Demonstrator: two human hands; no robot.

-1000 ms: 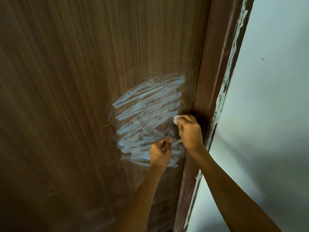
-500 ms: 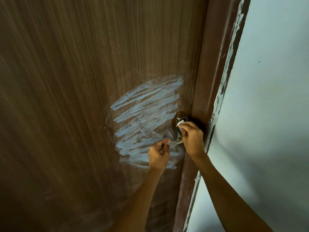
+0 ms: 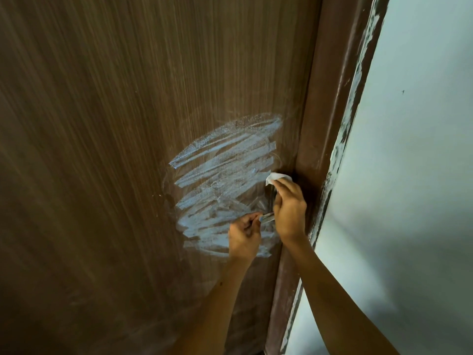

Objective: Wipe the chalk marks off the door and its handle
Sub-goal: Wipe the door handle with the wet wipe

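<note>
Head cam: my right hand (image 3: 289, 211) is pinched on a white wipe (image 3: 275, 177) at the handle (image 3: 267, 217) by the door (image 3: 128, 124) edge, left hand (image 3: 244, 235) clamped on its tip — steady it w/ left, rub hard, then hit the chalk marks (image 3: 222, 185).

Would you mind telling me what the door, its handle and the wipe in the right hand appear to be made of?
Door: wood or wood-look laminate, matte, with fine straight brown grain.
Handle: probably metal; the small exposed part glints silvery.
Wipe: thin white tissue or cloth, soft and crumpled under the right hand; which one is unclear.
</note>
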